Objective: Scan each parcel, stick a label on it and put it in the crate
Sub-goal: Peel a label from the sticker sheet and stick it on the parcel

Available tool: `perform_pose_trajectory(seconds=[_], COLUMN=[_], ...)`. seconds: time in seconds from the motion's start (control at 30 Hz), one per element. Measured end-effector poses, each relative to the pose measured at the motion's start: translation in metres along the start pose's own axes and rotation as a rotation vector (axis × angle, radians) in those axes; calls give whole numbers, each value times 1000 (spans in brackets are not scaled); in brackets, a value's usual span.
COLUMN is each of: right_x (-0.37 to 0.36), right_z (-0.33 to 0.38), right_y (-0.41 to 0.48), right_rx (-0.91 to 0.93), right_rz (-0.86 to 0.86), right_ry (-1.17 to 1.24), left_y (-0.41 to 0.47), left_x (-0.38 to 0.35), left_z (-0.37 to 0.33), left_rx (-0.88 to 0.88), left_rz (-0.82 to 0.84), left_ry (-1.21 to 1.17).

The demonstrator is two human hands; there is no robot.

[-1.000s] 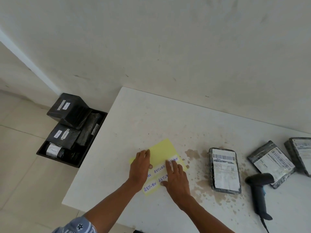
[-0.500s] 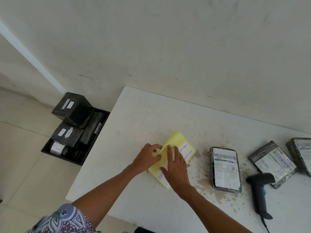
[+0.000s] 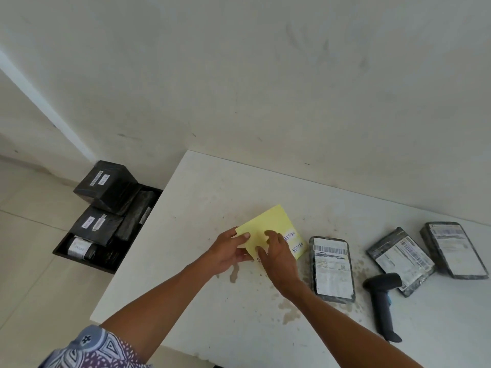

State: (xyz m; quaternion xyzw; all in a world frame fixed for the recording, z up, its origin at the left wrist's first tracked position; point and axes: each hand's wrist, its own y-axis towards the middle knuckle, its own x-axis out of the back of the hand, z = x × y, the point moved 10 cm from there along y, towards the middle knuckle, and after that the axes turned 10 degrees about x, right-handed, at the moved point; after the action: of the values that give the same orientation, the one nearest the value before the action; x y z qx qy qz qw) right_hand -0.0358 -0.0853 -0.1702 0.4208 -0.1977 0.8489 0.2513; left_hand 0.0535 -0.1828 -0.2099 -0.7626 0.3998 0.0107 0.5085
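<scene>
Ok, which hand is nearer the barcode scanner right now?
Right. The right hand rests on the yellow label sheet, with one parcel lying between it and the barcode scanner to its right. The left hand pinches the sheet's left edge, farther away.

Right hand hides part of the yellow label sheet.
</scene>
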Motion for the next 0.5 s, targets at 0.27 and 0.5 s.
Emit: perform_pose_trajectory(seconds=[0.27,0.5], right_x=[16,29], right_z=[12,6], right_y=[-20,-22], right_rx=[171,260], right_rz=[-86,-43], right_ry=[230,262], left_y=[2,3], left_x=[-15,-22], left_z=[12,21], left_rx=[15,50], left_rz=[-38,-51], left_ry=[-182,-116])
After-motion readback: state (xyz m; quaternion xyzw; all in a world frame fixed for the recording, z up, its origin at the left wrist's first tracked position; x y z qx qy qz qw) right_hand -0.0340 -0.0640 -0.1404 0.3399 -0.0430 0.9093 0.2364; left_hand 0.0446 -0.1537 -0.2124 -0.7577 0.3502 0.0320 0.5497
